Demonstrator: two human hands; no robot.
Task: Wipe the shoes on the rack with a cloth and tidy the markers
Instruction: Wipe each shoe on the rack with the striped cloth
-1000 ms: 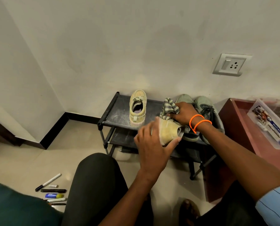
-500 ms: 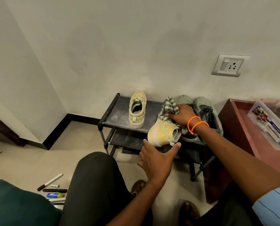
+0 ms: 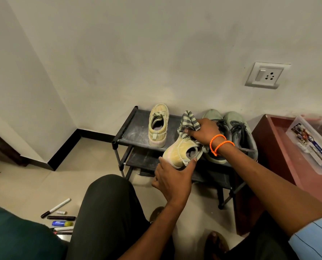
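Observation:
A dusty yellow shoe [image 3: 180,152] is tilted on its side at the front edge of the black shoe rack [image 3: 135,134]. My left hand [image 3: 173,181] cups its heel from below, thumb and fingers round the sole. My right hand [image 3: 203,131], with orange bands at the wrist, grips a striped cloth [image 3: 188,121] bunched against the top of that shoe. Its yellow partner [image 3: 158,124] stands upright on the rack's top shelf. Two grey shoes [image 3: 237,132] sit to the right, partly behind my right wrist. Several markers [image 3: 59,218] lie on the floor at lower left.
A dark red cabinet [image 3: 280,151] stands right of the rack, with a clear plastic box [image 3: 312,145] on top. A wall socket [image 3: 267,75] is above it. My knees fill the bottom of the view; a dark green cushion [image 3: 15,235] is at bottom left.
My left hand came off the top of the yellow shoe, dropped below it, then closed under its heel. The shoe has tipped onto its side. My right hand kept the cloth.

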